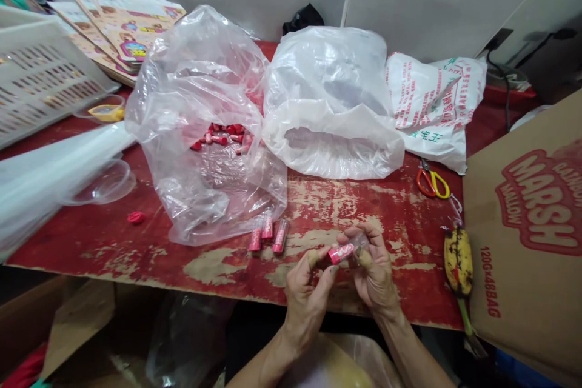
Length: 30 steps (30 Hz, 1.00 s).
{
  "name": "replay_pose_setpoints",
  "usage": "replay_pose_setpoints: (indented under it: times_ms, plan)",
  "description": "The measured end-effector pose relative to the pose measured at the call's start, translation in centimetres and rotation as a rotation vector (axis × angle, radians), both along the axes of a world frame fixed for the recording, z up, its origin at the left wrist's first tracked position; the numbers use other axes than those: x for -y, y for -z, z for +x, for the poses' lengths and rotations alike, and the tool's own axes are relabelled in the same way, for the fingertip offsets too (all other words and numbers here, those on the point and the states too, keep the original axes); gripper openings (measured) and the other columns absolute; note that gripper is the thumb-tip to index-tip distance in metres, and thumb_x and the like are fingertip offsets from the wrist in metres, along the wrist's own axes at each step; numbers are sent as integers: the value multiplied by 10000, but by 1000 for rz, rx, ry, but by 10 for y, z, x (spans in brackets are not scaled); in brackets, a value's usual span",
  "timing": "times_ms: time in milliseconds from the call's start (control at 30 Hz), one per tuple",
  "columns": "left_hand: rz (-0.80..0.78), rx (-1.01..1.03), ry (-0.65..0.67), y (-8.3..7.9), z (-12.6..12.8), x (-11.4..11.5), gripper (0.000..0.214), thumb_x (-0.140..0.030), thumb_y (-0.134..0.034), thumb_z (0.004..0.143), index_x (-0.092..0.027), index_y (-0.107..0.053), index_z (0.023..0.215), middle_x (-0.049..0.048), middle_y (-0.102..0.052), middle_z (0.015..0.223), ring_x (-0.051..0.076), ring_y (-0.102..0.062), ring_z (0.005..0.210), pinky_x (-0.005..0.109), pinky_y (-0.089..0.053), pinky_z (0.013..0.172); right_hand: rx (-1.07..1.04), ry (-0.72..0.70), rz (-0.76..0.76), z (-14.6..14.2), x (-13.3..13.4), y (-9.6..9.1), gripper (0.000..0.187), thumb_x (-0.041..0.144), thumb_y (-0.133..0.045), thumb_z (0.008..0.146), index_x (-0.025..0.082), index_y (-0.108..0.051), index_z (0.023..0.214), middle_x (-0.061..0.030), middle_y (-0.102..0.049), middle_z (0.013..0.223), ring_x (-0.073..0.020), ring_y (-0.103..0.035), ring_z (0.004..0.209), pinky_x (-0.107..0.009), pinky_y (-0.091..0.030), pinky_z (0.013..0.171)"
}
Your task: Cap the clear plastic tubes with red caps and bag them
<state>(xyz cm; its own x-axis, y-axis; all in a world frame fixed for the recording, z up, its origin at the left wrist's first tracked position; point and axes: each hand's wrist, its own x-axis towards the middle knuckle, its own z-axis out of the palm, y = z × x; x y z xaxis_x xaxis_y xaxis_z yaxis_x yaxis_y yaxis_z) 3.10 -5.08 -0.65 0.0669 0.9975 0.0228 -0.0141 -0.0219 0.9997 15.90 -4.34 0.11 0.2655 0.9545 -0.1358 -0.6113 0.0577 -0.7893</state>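
Head view: both hands (304, 292) (376, 276) gripped tube (342, 253), other tubes (280, 237) left of them; light, aligned pinch probably suited.

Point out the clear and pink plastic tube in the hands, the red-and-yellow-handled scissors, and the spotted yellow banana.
Tube (344, 251): head view, its pink printed part.
Scissors (433, 181): head view, where the handle loops meet.
Banana (459, 260): head view, middle of its spotted peel.

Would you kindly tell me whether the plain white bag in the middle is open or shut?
The plain white bag is open: its mouth gapes at the front, with no tie showing.
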Motion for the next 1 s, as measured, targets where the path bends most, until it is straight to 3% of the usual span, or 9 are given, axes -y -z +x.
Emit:
replay_pose_setpoints:
  times_ms: [133, 233, 400, 533, 667, 1000]
  plan:
    - [57, -97, -40, 4, 2, -3, 230, -241, -590, 827, -215, -671, 1040, 46, -711, 934, 170, -661, 831, 263, -523, 743, 70, 85, -7, -8, 1, 11, 324, 295, -749, 735, 283, -601, 1023, -21, -702, 1007, -214, -684, 942, -388, -567, 814]
    - [52, -125, -27, 6, 1, -6, 235, -244, -565, 842, -205, -674, 1047, 57, -708, 979, 182, -660, 886, 285, -526, 791, 219, 69, 27, -6, 4, 13, 336, 296, -715, 773, 279, -617, 1094, -47, -702, 1056, -235, -684, 954, -436, -565, 832]
    - [52, -215, -1, 13, -5, -10, 287, -252, -539, 856, -199, -658, 1111, 73, -701, 1031, 192, -649, 955, 326, -509, 875, 798, 32, 137, 19, 4, 11, 346, 188, -665, 803, 288, -659, 1133, -40, -693, 1105, -232, -667, 1000, -431, -538, 917]
    - [56, -251, -70, 22, -10, -10, 287, -259, -528, 859, -186, -658, 1104, 78, -704, 1018, 188, -655, 942, 318, -520, 851, 1131, 2, 304, 37, -3, 28, 396, 136, -659, 783, 316, -666, 1135, -19, -692, 1112, -213, -650, 1042, -369, -519, 962]
    - [70, -253, -91, 23, -13, -10, 270, -258, -525, 860, -185, -669, 1076, 73, -708, 993, 183, -658, 922, 306, -525, 830, 1205, -64, 343, 43, -5, 44, 454, 109, -632, 793, 324, -622, 1193, -3, -658, 1175, -211, -617, 1106, -363, -498, 992]
    - [69, -242, -123, 25, -15, -11, 235, -268, -527, 856, -189, -687, 1009, 67, -718, 953, 183, -667, 882, 305, -536, 805, 1141, -4, 237, 38, -2, 40, 437, 148, -661, 778, 336, -639, 1171, 3, -647, 1196, -212, -614, 1109, -378, -473, 1018]
